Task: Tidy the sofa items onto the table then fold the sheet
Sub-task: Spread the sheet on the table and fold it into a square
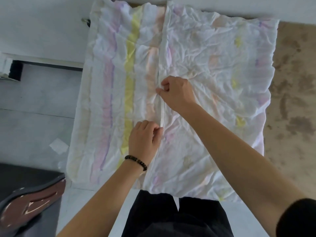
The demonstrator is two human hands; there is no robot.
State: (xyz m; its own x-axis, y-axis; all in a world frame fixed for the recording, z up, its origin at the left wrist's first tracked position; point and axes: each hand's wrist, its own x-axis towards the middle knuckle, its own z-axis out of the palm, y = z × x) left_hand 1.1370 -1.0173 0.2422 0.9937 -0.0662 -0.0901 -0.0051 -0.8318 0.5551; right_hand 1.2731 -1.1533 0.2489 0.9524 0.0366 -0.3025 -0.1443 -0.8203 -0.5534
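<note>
Pinching sheet [109,74] edge [163,40]: left hand [144,136] near body, right hand [177,94] farther along. Edge axis straight away from body; top layer [213,62] rightward of grips.

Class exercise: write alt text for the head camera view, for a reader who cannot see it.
A left hand and a right hand pinch the middle fold edge of a crumpled white sheet with pastel stripes, spread flat below the person. A beaded bracelet circles the left wrist.
</note>
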